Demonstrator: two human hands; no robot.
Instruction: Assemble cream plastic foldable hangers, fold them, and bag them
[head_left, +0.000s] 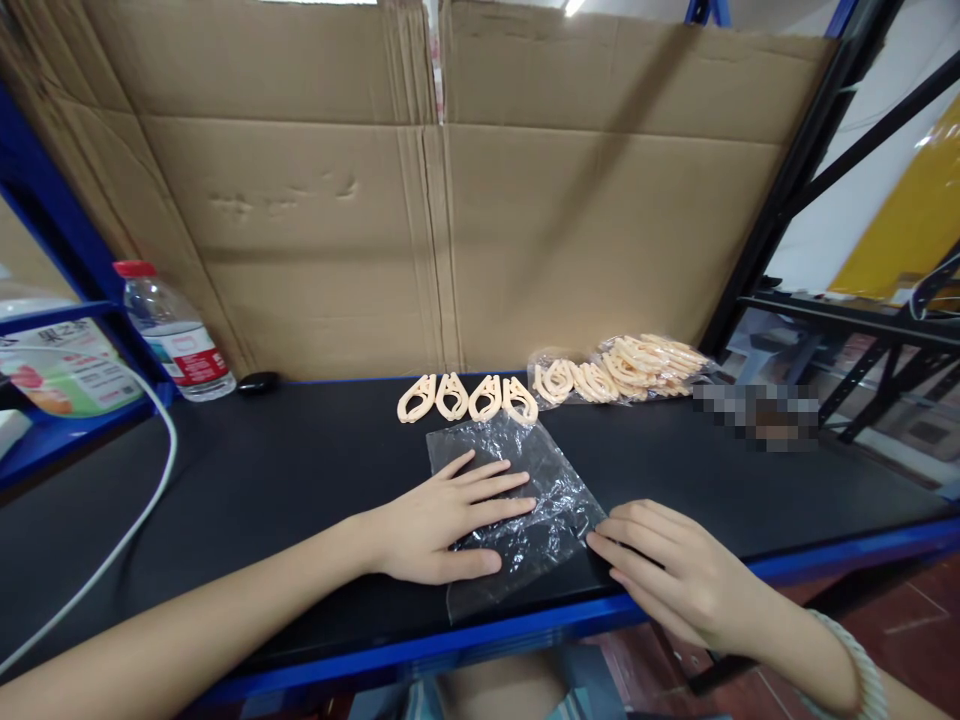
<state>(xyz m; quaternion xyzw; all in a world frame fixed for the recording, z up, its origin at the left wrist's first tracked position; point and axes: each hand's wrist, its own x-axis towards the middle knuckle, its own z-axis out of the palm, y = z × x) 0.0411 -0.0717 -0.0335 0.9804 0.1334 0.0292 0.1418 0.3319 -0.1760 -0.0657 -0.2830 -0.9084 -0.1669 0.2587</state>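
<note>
A clear plastic bag [556, 490] lies flat and crinkled on the black tabletop. My left hand [442, 520] rests palm down on it, fingers spread and stretched out. At the bag's right edge, my right hand [667, 565] has its fingertips drawn together and pinches the plastic. Just beyond the bag, several beige plastic loop-shaped pieces, like folded hangers [486, 398], stand in a row. Farther right, more of these beige pieces [645, 366] lie bunched in clear plastic wrapping.
The black tabletop [300, 480] has a blue front edge. A cardboard wall [300, 200] rises behind it. On the left are a red-capped water bottle [184, 345], a black computer mouse [257, 382] and a white cable [161, 480]. Dark metal shelving [840, 140] borders the right.
</note>
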